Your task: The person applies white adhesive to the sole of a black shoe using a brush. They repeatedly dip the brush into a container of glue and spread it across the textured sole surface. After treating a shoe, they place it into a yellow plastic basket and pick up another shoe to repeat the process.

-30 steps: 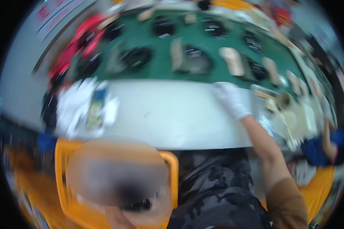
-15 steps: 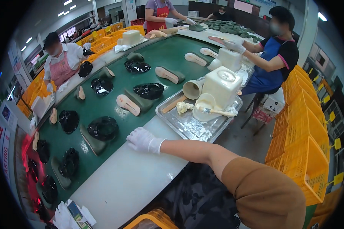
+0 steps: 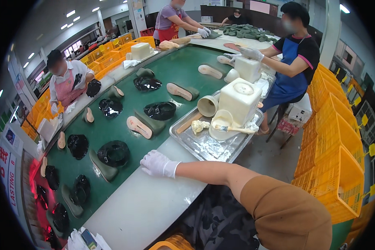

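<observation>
My right hand [image 3: 159, 163], in a white glove, rests on the white tabletop [image 3: 125, 208] beside the green belt [image 3: 125, 173]. Its fingers are bent and close together, with nothing seen in them. My left hand is out of view. Nearest on the belt are a glossy black shoe upper [image 3: 113, 153], a dark green boot-shaped piece [image 3: 103, 166] and a pale insole-faced shoe last [image 3: 139, 127]. To the right of the hand stands a metal tray [image 3: 196, 148] holding a cream square container [image 3: 239, 102], a cup [image 3: 207, 106] and a brush [image 3: 235, 129] lying across a white dish.
More black uppers and green pieces lie along the belt. Yellow crates [image 3: 329, 183] are stacked at the right. Co-workers sit or stand at the left, far end and right. White crumpled paper [image 3: 85, 241] lies at the near left, and a yellow bin [image 3: 171, 243] by my lap.
The whole view has shifted slightly, with near things lower in the picture. My right hand keeps its place on the tabletop. The far co-worker's hands have come together over a green piece.
</observation>
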A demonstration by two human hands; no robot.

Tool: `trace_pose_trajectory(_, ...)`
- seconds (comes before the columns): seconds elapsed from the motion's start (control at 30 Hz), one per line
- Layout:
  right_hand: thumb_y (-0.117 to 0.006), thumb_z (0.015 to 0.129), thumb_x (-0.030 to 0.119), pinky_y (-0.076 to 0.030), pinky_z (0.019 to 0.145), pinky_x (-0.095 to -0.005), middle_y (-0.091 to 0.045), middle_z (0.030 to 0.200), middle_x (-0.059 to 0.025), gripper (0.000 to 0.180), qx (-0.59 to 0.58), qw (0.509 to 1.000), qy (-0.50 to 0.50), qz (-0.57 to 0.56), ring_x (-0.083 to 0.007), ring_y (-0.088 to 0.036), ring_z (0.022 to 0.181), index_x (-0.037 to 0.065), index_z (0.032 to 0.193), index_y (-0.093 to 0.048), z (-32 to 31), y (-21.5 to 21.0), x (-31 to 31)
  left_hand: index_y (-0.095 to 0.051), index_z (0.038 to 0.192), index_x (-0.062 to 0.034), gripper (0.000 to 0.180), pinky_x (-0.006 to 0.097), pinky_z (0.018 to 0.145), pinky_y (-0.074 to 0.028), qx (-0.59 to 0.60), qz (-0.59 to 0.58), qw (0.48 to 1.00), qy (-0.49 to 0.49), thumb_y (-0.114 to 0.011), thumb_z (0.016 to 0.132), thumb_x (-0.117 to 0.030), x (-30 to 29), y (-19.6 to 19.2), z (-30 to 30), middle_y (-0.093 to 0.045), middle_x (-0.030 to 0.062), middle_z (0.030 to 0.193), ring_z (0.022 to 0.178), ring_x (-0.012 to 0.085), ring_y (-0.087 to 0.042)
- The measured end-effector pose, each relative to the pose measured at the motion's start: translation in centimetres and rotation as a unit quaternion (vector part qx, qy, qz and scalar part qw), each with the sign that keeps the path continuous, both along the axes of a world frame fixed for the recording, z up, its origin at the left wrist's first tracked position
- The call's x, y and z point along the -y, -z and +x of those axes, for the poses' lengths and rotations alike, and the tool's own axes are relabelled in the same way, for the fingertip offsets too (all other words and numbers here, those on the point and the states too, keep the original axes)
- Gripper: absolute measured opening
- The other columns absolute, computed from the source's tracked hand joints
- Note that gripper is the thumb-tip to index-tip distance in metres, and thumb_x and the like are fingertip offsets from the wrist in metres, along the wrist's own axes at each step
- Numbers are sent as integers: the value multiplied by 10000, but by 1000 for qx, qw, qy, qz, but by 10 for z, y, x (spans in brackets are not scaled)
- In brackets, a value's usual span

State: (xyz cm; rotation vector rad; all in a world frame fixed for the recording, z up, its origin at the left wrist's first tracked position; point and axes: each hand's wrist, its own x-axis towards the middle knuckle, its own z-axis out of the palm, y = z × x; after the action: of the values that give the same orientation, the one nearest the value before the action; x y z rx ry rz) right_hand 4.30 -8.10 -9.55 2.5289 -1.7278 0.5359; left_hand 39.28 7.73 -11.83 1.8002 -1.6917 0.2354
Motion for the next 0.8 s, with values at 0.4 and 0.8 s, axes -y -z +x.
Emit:
trace_pose_trajectory(0.4, -505, 828, 311, -407, 814, -380, -610, 851, -123, 269, 18, 1000, -3, -20, -280, -580, 854, 62, 864, -601, -9, 4, -2, -429, 1184, 9, 426, 319, 681, -508, -27, -11, 996, 83, -509, 841, -231, -15, -52, -40, -593, 140, 922, 764, 202, -598)
trace_pose_trajectory(0.8, -603, 752, 273, -465, 717, -386, -609, 924, -146, 239, 165, 977, -1, -138, -260, -589, 855, 72, 881, -614, -5, 17, 19, -417, 1169, 31, 415, 322, 642, -518, -172, -190, 966, 20, -462, 871, -256, -110, -193, -58, -594, 146, 876, 714, 188, -604)
